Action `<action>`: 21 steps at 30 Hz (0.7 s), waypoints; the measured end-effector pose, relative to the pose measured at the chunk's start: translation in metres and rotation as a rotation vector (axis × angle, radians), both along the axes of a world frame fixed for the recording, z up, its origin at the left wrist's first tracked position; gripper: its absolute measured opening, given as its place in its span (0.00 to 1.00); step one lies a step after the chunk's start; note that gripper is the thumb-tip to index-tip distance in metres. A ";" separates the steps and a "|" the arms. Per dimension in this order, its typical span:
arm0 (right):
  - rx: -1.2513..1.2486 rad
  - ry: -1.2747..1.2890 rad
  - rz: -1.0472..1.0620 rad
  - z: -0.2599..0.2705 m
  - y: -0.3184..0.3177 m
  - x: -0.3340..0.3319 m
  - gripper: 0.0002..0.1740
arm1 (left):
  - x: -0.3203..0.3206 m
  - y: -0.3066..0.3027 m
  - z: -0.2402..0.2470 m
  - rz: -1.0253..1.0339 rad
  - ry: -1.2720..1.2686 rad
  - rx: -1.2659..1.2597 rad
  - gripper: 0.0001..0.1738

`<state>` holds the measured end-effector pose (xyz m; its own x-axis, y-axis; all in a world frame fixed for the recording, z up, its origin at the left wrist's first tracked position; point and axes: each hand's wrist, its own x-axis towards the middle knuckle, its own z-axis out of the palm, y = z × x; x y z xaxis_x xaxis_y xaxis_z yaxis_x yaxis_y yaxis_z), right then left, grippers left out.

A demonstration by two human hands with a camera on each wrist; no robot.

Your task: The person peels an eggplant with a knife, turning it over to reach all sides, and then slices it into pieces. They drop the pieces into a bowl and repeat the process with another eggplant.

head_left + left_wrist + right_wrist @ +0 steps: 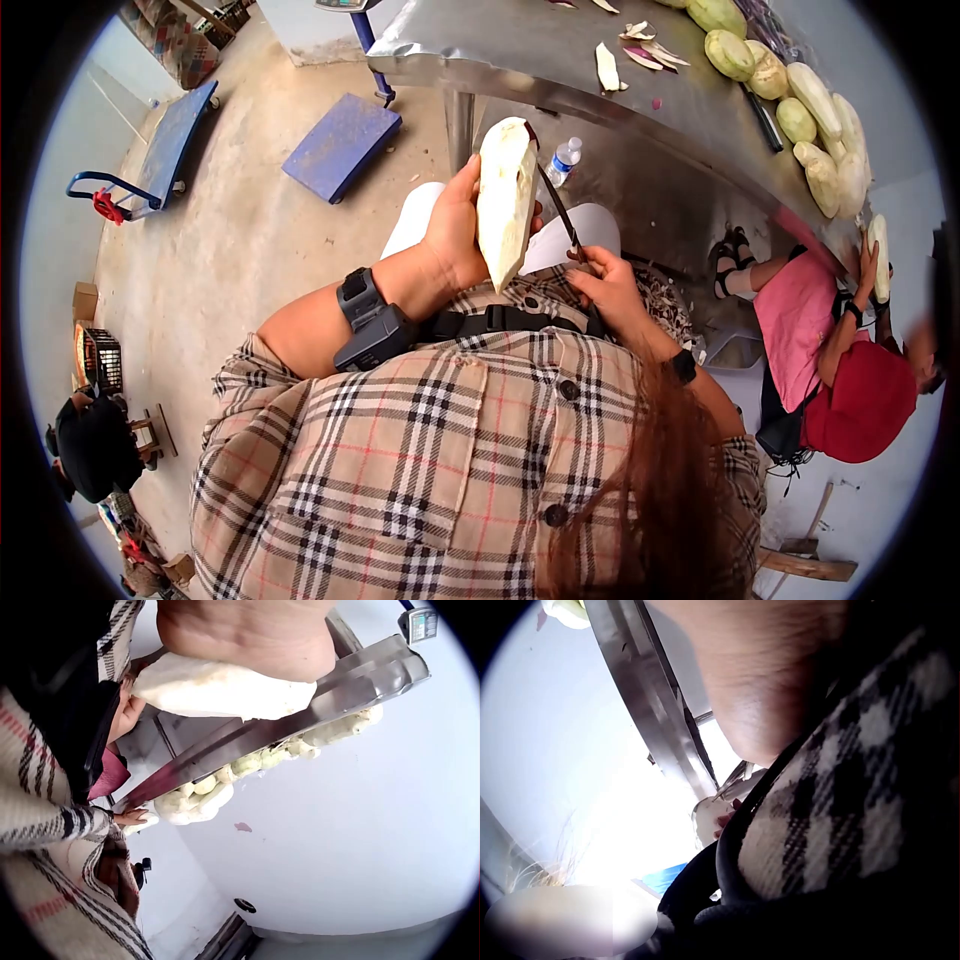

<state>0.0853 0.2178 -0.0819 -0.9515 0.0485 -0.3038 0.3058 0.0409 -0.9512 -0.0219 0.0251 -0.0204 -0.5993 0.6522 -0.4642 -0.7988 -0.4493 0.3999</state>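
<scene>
The left hand [455, 235] is wrapped round the back of a long pale root [505, 200]. Thumb and fingers are clamped on it, holding it nearly upright above the lap, at 12 o'clock from the chest in the head view. The right hand [612, 290] is closed round the handle of a thin dark knife [556, 205]. The blade runs up the root's 3 o'clock flank, its tip near the blunt top end.

This looks like a peeling stroke. It would go best with the blade laid shallow against the flesh so that only a thin strip lifts. The left fingers should stay behind the root, out of the edge's path. Since the blade points away from the body while the handle sits close to it, short, controlled strokes seem safer than 1 long one. The bare flesh is probably slick, so a firm grip matters.

The root is cream-white and smooth, with flat facets. The face that shows is almost bare of skin, and it tapers to a point at 6 o'clock. A steel counter [560, 60] at 12 to 2 o'clock carries peel strips [607, 68] and a row of peeled pieces [820, 130], some greenish.
</scene>
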 end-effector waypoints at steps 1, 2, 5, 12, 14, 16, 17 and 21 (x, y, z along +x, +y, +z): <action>0.010 -0.007 0.011 0.002 0.001 0.000 0.19 | 0.001 -0.001 0.003 -0.011 0.008 -0.005 0.33; -0.001 0.011 -0.003 0.004 -0.001 0.000 0.19 | 0.001 -0.002 0.006 -0.022 0.017 -0.010 0.33; -0.023 0.067 -0.032 0.009 -0.005 -0.001 0.18 | 0.002 -0.004 0.004 -0.050 0.054 0.035 0.33; -0.005 0.089 -0.021 0.014 -0.003 0.000 0.17 | 0.003 -0.002 0.000 -0.037 0.067 0.110 0.32; 0.006 0.092 -0.015 0.016 -0.003 0.000 0.17 | 0.003 -0.001 -0.001 -0.034 0.064 0.115 0.32; 0.008 0.077 -0.002 0.020 -0.004 0.000 0.17 | 0.003 -0.002 0.000 -0.033 0.069 0.104 0.32; 0.016 0.078 0.000 0.021 -0.005 0.000 0.17 | 0.003 -0.002 0.001 -0.031 0.071 0.098 0.32; 0.050 0.073 0.014 0.025 -0.006 0.000 0.16 | 0.003 -0.002 0.001 -0.031 0.067 0.104 0.32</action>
